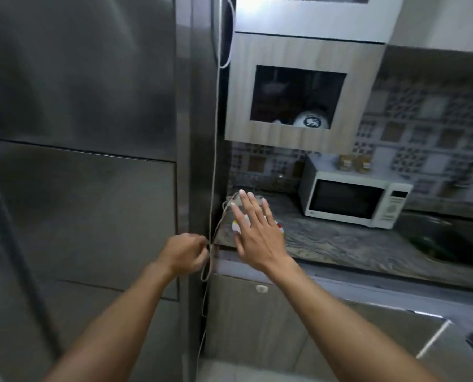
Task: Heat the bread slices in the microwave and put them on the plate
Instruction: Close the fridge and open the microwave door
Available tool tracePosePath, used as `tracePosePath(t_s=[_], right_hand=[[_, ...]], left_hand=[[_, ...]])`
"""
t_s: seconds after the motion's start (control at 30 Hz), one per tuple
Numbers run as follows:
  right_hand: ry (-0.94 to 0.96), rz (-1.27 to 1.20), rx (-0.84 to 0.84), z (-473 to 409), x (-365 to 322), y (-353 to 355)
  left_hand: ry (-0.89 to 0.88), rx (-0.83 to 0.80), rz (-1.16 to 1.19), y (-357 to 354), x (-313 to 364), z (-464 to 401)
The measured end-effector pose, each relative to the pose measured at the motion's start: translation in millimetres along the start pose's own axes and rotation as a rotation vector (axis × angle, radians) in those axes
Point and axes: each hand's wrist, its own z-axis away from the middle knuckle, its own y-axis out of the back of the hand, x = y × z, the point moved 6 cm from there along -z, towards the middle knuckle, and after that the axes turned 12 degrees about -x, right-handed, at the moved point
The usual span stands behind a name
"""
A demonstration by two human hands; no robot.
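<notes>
A white microwave [351, 201] stands on the stone counter [340, 238] at the right, its door closed. My right hand [257, 230] is spread flat with fingers apart above a white plate with a coloured rim [280, 226], which it mostly hides. My left hand [187, 253] is curled against the right edge of the steel fridge door [78, 188], near a thin hanging cord [216, 161]; whether it grips the door edge or the cord is unclear. No bread slices are visible.
A wall cabinet with a glass window [298, 97] hangs above the counter, and two jars [353, 163] stand on the microwave. A dark sink [447, 241] lies at the far right. Lower cabinet doors [260, 312] are below the counter.
</notes>
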Motion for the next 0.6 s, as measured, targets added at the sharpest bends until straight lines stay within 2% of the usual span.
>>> tracePosePath(t_s=[0.3,0.6], right_hand=[[-0.333,0.006,-0.098,112,187,-5],[-0.518,-0.043,-0.134,151,302,-33]], left_hand=[[-0.270,-0.124,0.013,-58,188,-112],[-0.413,-0.216,0.036,-104,277,-212]])
